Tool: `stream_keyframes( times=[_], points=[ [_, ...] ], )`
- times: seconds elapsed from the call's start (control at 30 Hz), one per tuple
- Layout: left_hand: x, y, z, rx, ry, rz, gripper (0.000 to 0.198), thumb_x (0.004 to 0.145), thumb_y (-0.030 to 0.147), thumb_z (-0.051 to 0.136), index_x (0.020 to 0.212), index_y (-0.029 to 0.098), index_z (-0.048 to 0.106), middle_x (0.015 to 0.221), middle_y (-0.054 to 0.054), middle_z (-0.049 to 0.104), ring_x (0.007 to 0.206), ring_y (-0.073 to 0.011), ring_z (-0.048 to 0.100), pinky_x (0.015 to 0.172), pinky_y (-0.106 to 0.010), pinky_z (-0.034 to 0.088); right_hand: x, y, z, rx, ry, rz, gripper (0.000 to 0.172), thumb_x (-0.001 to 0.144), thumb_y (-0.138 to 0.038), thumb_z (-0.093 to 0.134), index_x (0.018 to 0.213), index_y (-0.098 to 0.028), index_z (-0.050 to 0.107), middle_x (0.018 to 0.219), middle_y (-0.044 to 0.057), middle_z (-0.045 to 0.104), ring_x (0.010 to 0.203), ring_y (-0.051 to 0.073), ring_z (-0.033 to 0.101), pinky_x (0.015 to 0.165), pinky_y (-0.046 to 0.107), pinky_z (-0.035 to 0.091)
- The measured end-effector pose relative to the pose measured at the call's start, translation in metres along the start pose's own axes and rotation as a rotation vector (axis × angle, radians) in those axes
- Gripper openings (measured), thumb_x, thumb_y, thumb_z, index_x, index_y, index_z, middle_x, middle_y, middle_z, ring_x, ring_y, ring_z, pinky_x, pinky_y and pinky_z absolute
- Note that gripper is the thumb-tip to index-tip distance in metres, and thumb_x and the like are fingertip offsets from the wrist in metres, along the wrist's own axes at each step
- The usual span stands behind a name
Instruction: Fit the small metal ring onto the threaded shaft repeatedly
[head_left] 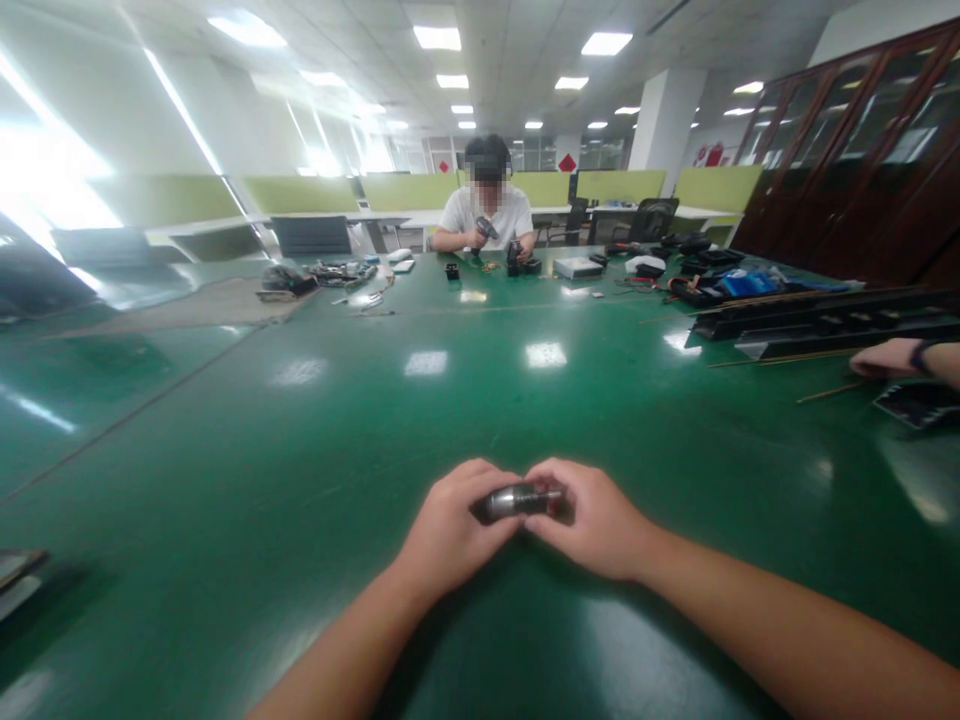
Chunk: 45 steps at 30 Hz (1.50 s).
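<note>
A small rounded metal cylinder (512,501), shiny silver and dark grey, lies sideways between my two hands just above the green tabletop. Its exact kind does not show. My left hand (454,520) is closed round the left end, with thumb in front and fingers behind. At the narrower right end, my right hand (596,515) pinches it with thumb and fingertips. The thumbs nearly meet under the middle of the piece. Part of each end is hidden by my fingers.
Across the green table (360,420) a person (487,215) holds a power drill (486,230). Another person's hand (889,357) reaches in at right, near long black strips (825,315). Tools and parts (341,272) lie along the far side. A flat object (19,580) sits at left.
</note>
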<state>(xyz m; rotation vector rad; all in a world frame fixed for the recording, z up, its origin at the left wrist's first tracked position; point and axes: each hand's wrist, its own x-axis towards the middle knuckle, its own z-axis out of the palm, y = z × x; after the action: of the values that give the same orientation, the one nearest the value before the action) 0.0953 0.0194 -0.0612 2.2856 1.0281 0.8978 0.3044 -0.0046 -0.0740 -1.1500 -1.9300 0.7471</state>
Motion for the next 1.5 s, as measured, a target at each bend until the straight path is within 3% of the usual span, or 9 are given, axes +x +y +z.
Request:
stream_keyframes(
  times=[0.2, 0.63, 1.5],
  points=[
    [-0.002, -0.006, 0.003, 0.035, 0.051, -0.036, 0.033, 0.073, 0.019, 0.077, 0.105, 0.024, 0.068, 0.099, -0.001, 0.07, 0.09, -0.0176, 0.065, 0.081, -0.029, 0.049, 0.001, 0.003, 0.0, -0.009, 0.016, -0.062, 0.029, 0.076, -0.012, 0.071, 0.102, -0.022, 0.065, 0.097, 0.003, 0.065, 0.089, 0.019, 0.061, 0.078, 0.031, 0.048],
    [-0.002, 0.001, 0.002, 0.039, 0.033, -0.094, 0.02, 0.074, 0.026, 0.078, 0.09, 0.022, 0.067, 0.085, 0.0, 0.068, 0.078, -0.0156, 0.063, 0.071, -0.026, 0.046, 0.001, 0.001, -0.001, 0.01, -0.005, -0.121, 0.025, 0.078, -0.006, 0.066, 0.099, -0.021, 0.067, 0.093, 0.002, 0.065, 0.085, 0.016, 0.06, 0.075, 0.028, 0.047],
    [-0.002, 0.004, 0.002, -0.001, 0.058, -0.037, 0.016, 0.073, 0.015, 0.073, 0.088, 0.02, 0.068, 0.084, 0.0, 0.068, 0.079, -0.015, 0.064, 0.073, -0.026, 0.047, 0.002, 0.002, -0.002, -0.028, -0.026, -0.133, 0.011, 0.079, -0.015, 0.072, 0.089, -0.019, 0.068, 0.085, 0.002, 0.064, 0.078, 0.016, 0.06, 0.07, 0.027, 0.045]
  ],
)
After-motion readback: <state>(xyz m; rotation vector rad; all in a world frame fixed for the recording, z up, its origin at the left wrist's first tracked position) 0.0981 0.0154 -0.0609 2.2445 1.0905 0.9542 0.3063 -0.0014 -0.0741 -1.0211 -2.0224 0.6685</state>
